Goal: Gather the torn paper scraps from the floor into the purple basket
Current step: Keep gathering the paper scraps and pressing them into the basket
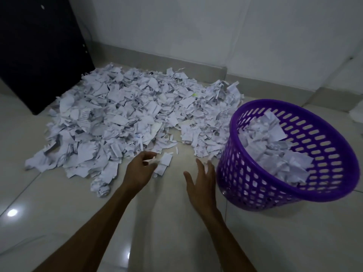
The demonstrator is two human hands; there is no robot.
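A wide heap of torn white paper scraps [125,118] covers the pale glossy tiled floor [59,222] from about nine o'clock round to one o'clock of the picture's centre, its far edge running up against a dark, flat-sided cabinet [39,52] at ten o'clock and a grey-white wall [196,26] at twelve. The round purple plastic basket with slotted sides [245,179] stands at three to four o'clock, tilted so its mouth faces the camera, and already holds a mound of scraps [275,150].

The left hand [139,169] reaches in from six o'clock, its fingers curled and pinching a small white scrap [154,160] at the near rim of the heap; a few more loose pieces [164,165] lie just beside the fingertips at two o'clock of the hand. The right hand [202,183] hovers with fingers spread and straight, holding nothing (slightly blurred), the basket's wall just beside it at three o'clock and the nearest edge of the heap at twelve. A crumpled paper ball [101,186] sits on the tiles at nine o'clock of the left wrist.
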